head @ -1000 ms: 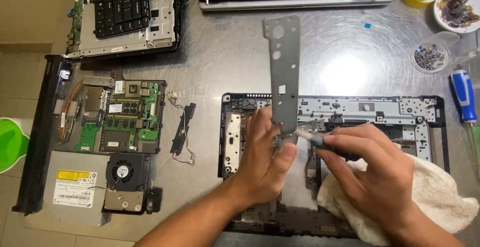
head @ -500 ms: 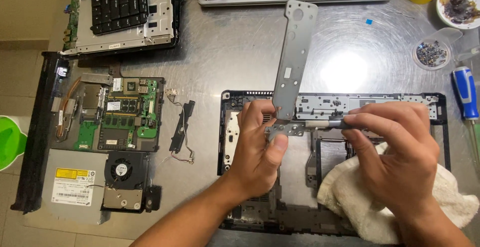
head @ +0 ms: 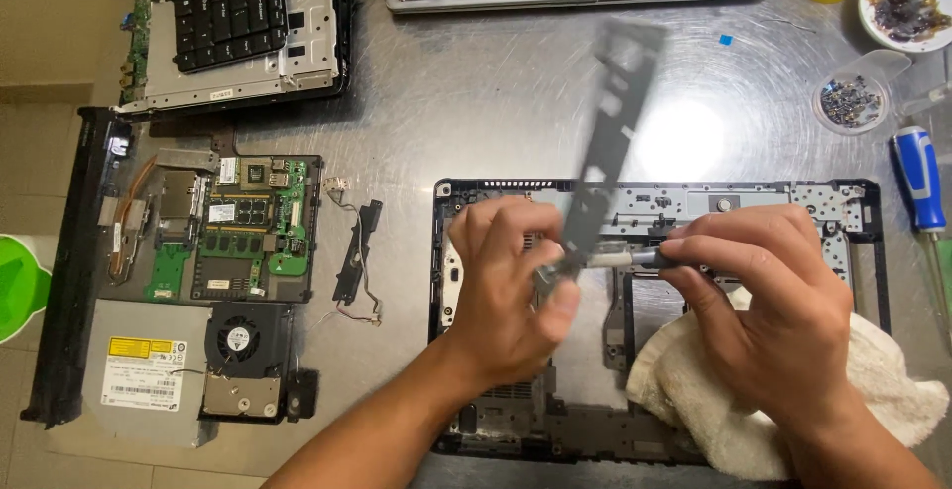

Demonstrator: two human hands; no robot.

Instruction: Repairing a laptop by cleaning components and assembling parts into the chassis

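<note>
Two hands meet over the open laptop base [head: 654, 201]: your left hand [head: 511, 286] pinches the lower end of a grey metal bracket [head: 607, 142], whose long axis rises up and slightly right, blurred; your right hand [head: 769, 296] grips a slim tool [head: 635, 257] pointing left, touching that lower end. Beyond, a clear dish [head: 850, 102] holds small screws and a white bowl [head: 907, 3] holds dark bits.

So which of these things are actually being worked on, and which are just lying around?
In hand:
- left hand holding the grey metal bracket
- right hand gripping a slim tool against it
- black laptop base and white cloth beneath

Lying about:
- keyboard
- green circuit board
- cooling fan
- blue-handled screwdriver
- dish of screws
</note>
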